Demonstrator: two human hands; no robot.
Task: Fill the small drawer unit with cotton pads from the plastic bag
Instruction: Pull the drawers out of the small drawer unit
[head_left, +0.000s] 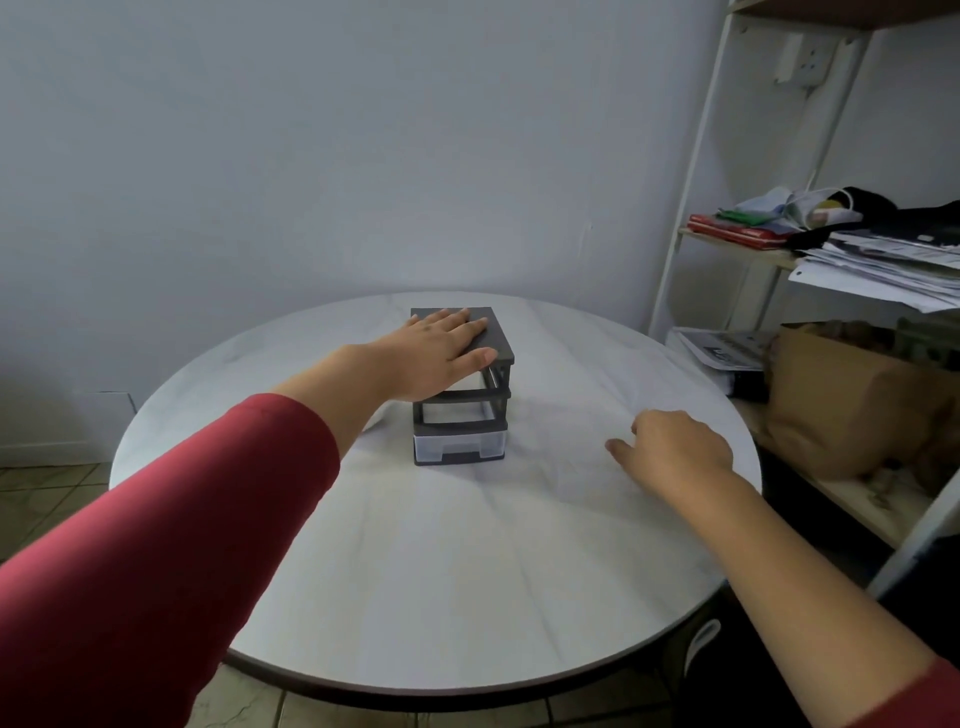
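A small dark grey drawer unit stands near the middle of the round white table. Its bottom clear drawer is in place, while the upper slots look empty. My left hand lies flat on the unit's top, fingers straight and thumb over the front edge. My right hand hovers low over the table to the right of the unit, fingers loosely curled, holding nothing. No plastic bag or cotton pads show in this view.
A white shelf rack stands at the right with papers, clothes and a brown paper bag. A grey wall runs behind the table. Tiled floor shows beyond the table's near edge.
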